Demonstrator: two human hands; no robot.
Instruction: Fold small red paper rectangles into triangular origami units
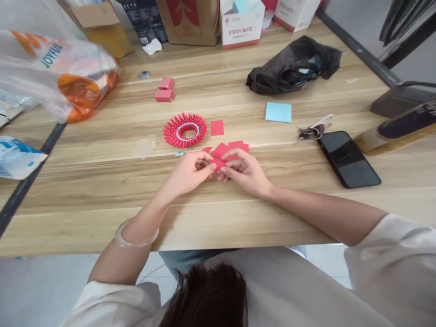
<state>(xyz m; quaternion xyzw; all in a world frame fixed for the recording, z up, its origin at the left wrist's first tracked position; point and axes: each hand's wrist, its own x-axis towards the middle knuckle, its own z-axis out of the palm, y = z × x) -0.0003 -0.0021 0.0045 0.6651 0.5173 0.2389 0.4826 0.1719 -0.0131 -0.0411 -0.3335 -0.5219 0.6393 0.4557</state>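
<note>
Between my two hands is a small folded piece of red paper (218, 164), just above the table. My left hand (192, 171) pinches its left side with thumb and fingers. On the other side, the thumb and fingers of my right hand (248, 171) are closed on its right part. Loose red paper sheets (239, 146) lie right behind my fingers, partly covered by them. A ring of folded red paper pieces (170, 131) with a pale blue inner band sits behind my left hand. Beside it lies a single red paper square (217, 128). Small blue folded scraps (180, 154) rest near my left fingers.
Two red paper stacks (165, 95) lie further back. To the right are a blue paper pad (278, 112), keys (311, 132), a phone (349, 159) and a black plastic bag (294, 66). Sticky note boxes (241, 22) stand behind; a plastic bag (85, 81) fills the left.
</note>
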